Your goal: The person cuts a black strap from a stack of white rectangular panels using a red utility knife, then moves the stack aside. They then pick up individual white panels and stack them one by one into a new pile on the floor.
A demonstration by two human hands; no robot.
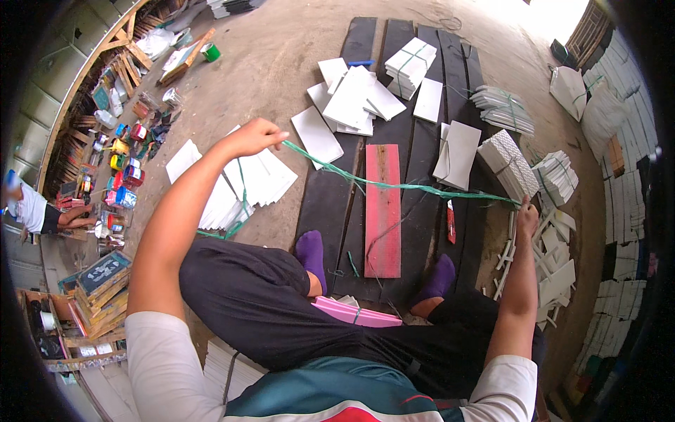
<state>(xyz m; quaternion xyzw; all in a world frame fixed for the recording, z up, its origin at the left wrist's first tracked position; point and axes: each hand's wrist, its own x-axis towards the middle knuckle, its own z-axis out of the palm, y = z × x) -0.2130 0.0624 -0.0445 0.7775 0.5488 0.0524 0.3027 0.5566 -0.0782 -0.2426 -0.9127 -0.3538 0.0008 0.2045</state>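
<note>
A green plastic twine point(401, 186) is stretched between my hands, sagging slightly over the black plank platform. My left hand point(252, 138), raised at the left, is closed on one end of it. At the right, my right hand point(526, 219) pinches the other end. Below the twine lies a pink-red board point(383, 239) on the planks. A red cutter knife point(451, 222) rests to its right. White sheets point(350, 98) lie loosely piled beyond the twine. Under my left forearm sits another stack of white sheets point(264, 179) with green twine across it.
Tied white bundles point(410, 67) stand on the platform point(358, 42) and along its right side, near white offcuts point(555, 274). Pink sheets point(355, 312) lie between my legs. Paint cans point(125, 176) crowd the left, where another person point(35, 207) sits. Sacks point(603, 119) stand far right.
</note>
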